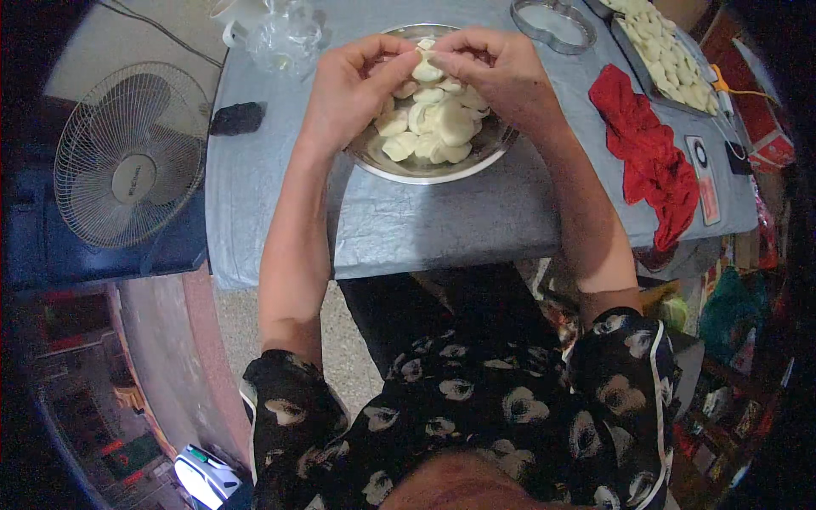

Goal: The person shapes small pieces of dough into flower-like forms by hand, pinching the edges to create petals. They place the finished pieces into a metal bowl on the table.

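Over a round stainless-steel bowl (pixel 432 177), my left hand (pixel 357 86) and my right hand (pixel 507 80) pinch one pale, dough-like piece (pixel 428 70) between thumbs and fingers. The held piece is at the far side of the bowl, and its upper end comes to a small tip. Beneath it lies a heap of flat, rounded pale pieces (pixel 440 124), several stacked on one another. My hands and wrists hide parts of the bowl's left and right rim.
A red cloth (pixel 647 153) lies right, beside a phone-like device (pixel 703 182). Behind are a tray (pixel 644 80) of pale shaped pieces and a metal tin (pixel 554 25) holding something white. Left are clear plastic (pixel 284 38), a white mug (pixel 236 29), a black item (pixel 238 118) and a fan (pixel 134 178).
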A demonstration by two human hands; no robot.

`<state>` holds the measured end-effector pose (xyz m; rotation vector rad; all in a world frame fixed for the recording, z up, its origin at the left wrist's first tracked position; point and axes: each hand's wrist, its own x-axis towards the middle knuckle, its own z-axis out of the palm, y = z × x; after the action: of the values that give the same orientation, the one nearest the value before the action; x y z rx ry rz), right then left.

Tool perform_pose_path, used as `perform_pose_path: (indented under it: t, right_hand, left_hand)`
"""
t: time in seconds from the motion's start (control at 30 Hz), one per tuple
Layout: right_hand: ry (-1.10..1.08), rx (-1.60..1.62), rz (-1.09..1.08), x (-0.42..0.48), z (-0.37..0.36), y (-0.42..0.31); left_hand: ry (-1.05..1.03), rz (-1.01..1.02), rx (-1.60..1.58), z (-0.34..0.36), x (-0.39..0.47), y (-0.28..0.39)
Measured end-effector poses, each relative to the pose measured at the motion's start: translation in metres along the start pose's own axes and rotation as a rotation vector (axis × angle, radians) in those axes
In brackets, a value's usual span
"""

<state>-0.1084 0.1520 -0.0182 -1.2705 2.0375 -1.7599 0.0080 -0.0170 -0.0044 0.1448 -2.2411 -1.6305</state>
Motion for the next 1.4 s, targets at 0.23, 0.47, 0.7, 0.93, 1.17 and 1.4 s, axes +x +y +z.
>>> perform_pose_path:
  t: [0.23,0.47,0.7,0.93,1.17,1.4]
  right_hand:
    - [0.094,-0.194,-0.275,0.001,0.002,0.006]
    - [0.098,-0.001,-0.030,0.000,0.005,0.003]
    - [0.047,0.044,-0.066,0.000,0.004,0.004]
    - [0.142,-0.166,-0.209,0.000,0.002,0.002]
    - [0.091,0.249,-0.003,0.002,0.003,0.000]
    - [0.158,0.082,0.051,0.000,-0.001,-0.017]
  left_hand:
    - [0.008,0.029,-0.034,0.008,-0.002,0.000]
    - [0.026,0.016,-0.201,0.008,-0.001,0.003]
    - [-0.018,0.013,-0.182,0.007,0.000,0.002]
    - [-0.023,0.174,-0.039,0.015,-0.005,0.008]
    - [0.130,0.551,0.341,0.011,0.004,0.002]
    - [0.421,0.419,0.628,-0.018,0.009,-0.007]
